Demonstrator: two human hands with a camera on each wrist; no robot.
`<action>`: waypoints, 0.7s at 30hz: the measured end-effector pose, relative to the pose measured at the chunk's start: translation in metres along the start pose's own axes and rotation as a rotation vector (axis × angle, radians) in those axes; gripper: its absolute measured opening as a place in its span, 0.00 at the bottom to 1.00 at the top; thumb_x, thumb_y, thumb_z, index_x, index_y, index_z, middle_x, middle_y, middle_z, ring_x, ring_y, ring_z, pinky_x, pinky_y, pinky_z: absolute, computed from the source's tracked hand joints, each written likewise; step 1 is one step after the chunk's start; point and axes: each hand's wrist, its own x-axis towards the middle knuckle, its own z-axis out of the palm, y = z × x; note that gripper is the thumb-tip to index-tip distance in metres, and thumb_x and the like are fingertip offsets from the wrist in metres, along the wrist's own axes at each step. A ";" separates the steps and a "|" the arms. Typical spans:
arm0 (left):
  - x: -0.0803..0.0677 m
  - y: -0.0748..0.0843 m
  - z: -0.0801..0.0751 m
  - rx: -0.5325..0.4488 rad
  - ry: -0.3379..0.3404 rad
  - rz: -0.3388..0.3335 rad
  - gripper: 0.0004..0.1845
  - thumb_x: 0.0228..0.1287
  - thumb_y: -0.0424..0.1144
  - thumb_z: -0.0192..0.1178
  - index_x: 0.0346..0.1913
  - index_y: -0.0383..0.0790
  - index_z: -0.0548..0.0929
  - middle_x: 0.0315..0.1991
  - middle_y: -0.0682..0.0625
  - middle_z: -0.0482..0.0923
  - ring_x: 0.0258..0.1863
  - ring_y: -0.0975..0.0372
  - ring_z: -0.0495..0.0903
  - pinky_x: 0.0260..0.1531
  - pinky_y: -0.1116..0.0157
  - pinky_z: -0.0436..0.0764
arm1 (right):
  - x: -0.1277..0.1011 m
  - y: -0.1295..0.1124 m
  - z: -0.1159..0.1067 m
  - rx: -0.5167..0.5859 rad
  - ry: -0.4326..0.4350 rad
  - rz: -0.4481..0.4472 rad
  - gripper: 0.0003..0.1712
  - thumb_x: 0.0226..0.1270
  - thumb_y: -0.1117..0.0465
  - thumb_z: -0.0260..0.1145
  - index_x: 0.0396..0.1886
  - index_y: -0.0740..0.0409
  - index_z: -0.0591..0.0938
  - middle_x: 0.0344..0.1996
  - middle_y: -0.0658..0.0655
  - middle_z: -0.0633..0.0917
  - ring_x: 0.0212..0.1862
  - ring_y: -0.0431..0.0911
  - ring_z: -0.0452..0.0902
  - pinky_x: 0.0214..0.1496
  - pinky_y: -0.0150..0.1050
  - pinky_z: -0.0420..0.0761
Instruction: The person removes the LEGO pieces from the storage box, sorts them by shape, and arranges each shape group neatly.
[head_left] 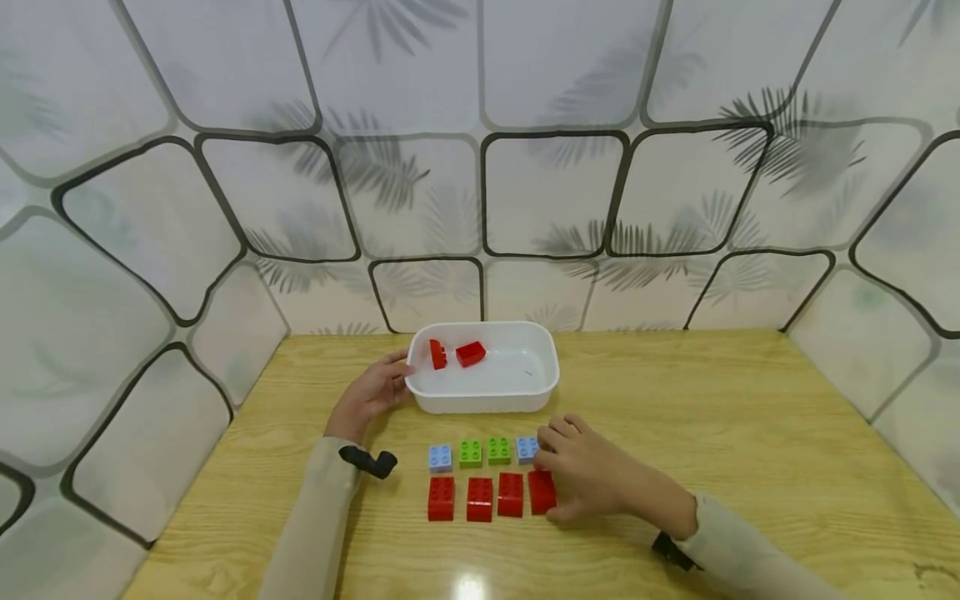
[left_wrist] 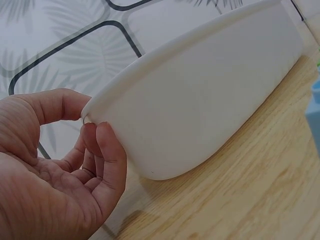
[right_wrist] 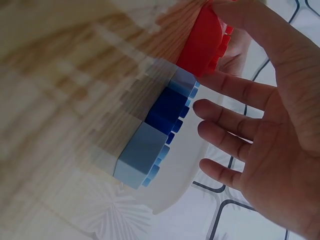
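My left hand (head_left: 373, 390) pinches the left rim of a white plastic basin (head_left: 487, 402), thumb on one side and fingers on the other in the left wrist view. Two red toy bricks (head_left: 470, 354) lie inside the basin at its left. My right hand (head_left: 588, 471) holds a red brick (head_left: 542, 492) at the right end of the front row, between thumb and index finger; the other fingers are spread. Left of it stand several red bricks (head_left: 479, 500). Behind them is a row of light blue (head_left: 440, 457) and green bricks (head_left: 470, 453), its right end hidden by the hand.
The wooden table (head_left: 750, 433) reaches to a patterned cloth backdrop (head_left: 555, 196) at the back and sides. Close to the right hand, the right wrist view shows a dark blue brick (right_wrist: 167, 112) and a light blue brick (right_wrist: 140, 157).
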 end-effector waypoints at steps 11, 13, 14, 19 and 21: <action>0.000 0.001 0.001 -0.006 0.009 -0.001 0.29 0.76 0.30 0.51 0.77 0.38 0.58 0.43 0.56 0.81 0.30 0.69 0.77 0.28 0.73 0.73 | 0.001 -0.001 -0.005 0.067 -0.011 0.029 0.31 0.48 0.35 0.77 0.46 0.47 0.83 0.43 0.48 0.76 0.46 0.42 0.67 0.56 0.48 0.75; 0.000 0.001 0.001 -0.010 0.006 -0.001 0.29 0.77 0.30 0.51 0.77 0.38 0.58 0.43 0.56 0.81 0.30 0.69 0.77 0.27 0.74 0.73 | 0.001 0.000 -0.006 0.069 0.000 0.024 0.31 0.48 0.35 0.78 0.47 0.46 0.83 0.43 0.48 0.77 0.46 0.42 0.67 0.55 0.49 0.75; 0.000 0.001 0.001 -0.012 0.005 -0.001 0.29 0.77 0.30 0.51 0.76 0.38 0.58 0.43 0.56 0.81 0.30 0.69 0.77 0.27 0.74 0.73 | 0.001 0.000 -0.006 0.069 0.003 0.021 0.32 0.48 0.35 0.78 0.48 0.46 0.83 0.43 0.48 0.77 0.46 0.42 0.68 0.55 0.49 0.75; 0.001 0.000 0.000 -0.010 -0.002 0.002 0.29 0.78 0.30 0.50 0.77 0.37 0.57 0.43 0.56 0.81 0.31 0.69 0.77 0.28 0.74 0.73 | 0.001 0.002 -0.006 0.079 0.008 0.018 0.33 0.49 0.34 0.78 0.51 0.45 0.82 0.43 0.47 0.77 0.47 0.42 0.69 0.56 0.48 0.75; 0.001 -0.001 0.000 -0.008 0.001 0.001 0.30 0.78 0.30 0.50 0.77 0.37 0.57 0.44 0.55 0.81 0.31 0.68 0.77 0.28 0.73 0.74 | 0.001 0.002 -0.006 0.090 0.014 0.013 0.34 0.49 0.34 0.78 0.51 0.45 0.82 0.43 0.47 0.77 0.47 0.42 0.69 0.56 0.48 0.75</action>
